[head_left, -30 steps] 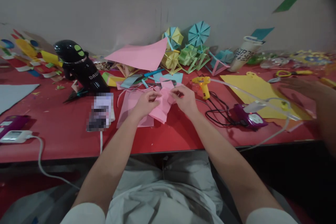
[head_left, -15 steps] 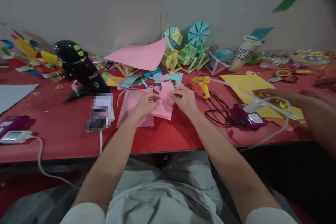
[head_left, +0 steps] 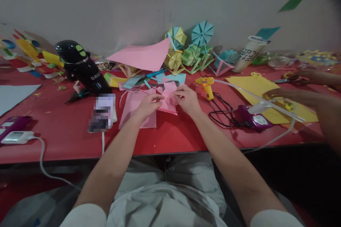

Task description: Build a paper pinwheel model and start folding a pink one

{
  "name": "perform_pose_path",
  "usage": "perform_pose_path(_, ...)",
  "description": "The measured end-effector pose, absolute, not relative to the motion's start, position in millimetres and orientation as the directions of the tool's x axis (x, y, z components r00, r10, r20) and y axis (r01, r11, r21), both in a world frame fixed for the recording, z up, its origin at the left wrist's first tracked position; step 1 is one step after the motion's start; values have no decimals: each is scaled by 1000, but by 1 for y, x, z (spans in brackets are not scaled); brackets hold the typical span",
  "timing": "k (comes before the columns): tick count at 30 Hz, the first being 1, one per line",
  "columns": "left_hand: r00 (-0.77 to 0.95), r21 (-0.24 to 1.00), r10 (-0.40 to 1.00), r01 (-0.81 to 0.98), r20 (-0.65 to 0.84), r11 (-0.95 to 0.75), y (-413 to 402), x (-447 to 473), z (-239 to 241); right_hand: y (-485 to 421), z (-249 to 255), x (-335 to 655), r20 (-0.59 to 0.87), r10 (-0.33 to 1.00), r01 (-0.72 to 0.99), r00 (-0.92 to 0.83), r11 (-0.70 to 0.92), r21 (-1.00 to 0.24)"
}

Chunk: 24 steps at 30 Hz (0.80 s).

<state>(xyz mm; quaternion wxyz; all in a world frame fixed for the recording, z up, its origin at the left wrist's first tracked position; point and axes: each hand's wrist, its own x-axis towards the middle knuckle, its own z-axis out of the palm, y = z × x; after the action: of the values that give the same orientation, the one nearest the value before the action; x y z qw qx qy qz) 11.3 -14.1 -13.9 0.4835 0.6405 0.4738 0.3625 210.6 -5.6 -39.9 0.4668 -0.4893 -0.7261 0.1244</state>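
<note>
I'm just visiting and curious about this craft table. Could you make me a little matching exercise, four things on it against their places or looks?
Things:
1. Folded pink paper
2. Glue gun
3. Black figure
4. White cup

Places or looks:
A. Bears white letters, left of the blurred-out phone's far end
B. At the back right, near the wall
C. Between the left hand and the right hand
D. Yellow, with an orange glow

Right pairs: 1-C, 2-D, 3-A, 4-B
</note>
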Motion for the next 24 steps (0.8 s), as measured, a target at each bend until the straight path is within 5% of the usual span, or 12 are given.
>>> perform_pose_path(6,278,961,958,242,63,-133,-12,11,-18,-11,-35,207,495,867,525,-60,449,-723)
perform_pose_path(13,291,960,947,200,135,-198,-9,12,-20,-12,-32,203,298,951,235,-78,308,-922)
perform_pose_path(19,188,987,980,134,65,-91,-10,14,-20,-19,-22,202,349,922,320,-170,386,-865)
perform_pose_path(24,286,994,958,106,8,-40,-9,12,-22,-21,-26,197,441,876,352,-194,482,-802)
